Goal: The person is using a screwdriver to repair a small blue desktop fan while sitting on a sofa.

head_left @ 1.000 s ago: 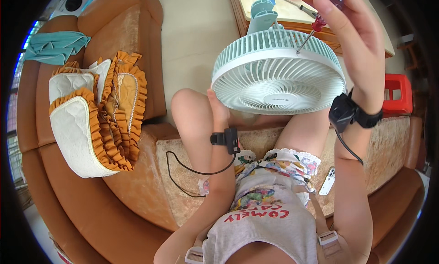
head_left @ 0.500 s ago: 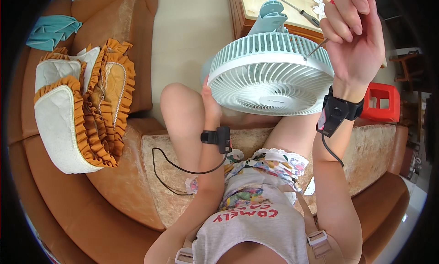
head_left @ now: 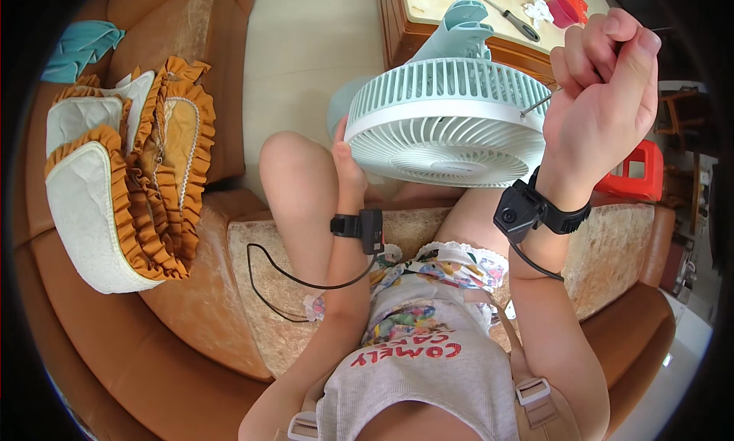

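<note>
A pale blue and white electric fan [head_left: 447, 150] is held over my knees, its round grille tilted toward me and its stand pointing away. My left hand [head_left: 349, 164] is closed on the left rim of the fan's head. Up at the right, my right hand [head_left: 608, 108] has its fingers curled around a screwdriver [head_left: 540, 103]. Only the thin metal shaft shows, its tip meeting the right side of the fan's white rim; the fist hides the handle.
Beyond the fan stands a wooden table [head_left: 428, 5] carrying a dark-handled screwdriver [head_left: 520, 24], crumpled white tissue [head_left: 538, 11] and a pink cup [head_left: 563, 11]. A red plastic stool [head_left: 650, 170] is at right. Frilled quilted covers [head_left: 92, 212] and a teal cloth [head_left: 82, 50] lie on the brown sofa [head_left: 99, 326].
My right hand has turned at the wrist and moved slightly lower and to the right. The fan has shifted slightly left in view and tilted, with the screwdriver tip still at its rim.
</note>
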Demonstrator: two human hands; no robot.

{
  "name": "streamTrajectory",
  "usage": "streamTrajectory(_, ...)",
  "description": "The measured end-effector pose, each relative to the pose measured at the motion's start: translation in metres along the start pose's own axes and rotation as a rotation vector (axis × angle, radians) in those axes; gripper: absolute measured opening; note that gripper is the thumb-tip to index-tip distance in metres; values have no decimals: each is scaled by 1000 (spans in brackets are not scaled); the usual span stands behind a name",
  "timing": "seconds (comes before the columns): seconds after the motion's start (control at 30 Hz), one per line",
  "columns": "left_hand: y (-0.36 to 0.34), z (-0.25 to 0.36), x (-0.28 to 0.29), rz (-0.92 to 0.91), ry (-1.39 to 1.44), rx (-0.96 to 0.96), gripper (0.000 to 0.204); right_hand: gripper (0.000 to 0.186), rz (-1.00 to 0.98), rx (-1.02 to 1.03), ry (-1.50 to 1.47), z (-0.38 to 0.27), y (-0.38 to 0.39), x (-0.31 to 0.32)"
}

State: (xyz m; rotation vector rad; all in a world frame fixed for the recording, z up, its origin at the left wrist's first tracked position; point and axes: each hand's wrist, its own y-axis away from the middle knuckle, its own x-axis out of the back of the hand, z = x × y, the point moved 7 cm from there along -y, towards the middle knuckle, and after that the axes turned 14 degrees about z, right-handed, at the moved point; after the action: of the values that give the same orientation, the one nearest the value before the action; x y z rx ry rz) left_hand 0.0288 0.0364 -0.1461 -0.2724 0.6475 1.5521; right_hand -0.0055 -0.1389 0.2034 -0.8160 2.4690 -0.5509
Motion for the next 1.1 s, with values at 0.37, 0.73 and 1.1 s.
streamTrajectory(0.37,-2,-2,4,20,33,27,91,26,306,136,157,-8,3,10)
streamTrajectory(0.73,-9,7,-6,-19,39,4,88,46,-315,-186,-191,-3,-29,16)
streamTrajectory(1.1,-4,18,-8,20,16,17,91,19,-776,-709,-485,13,-17,-26)
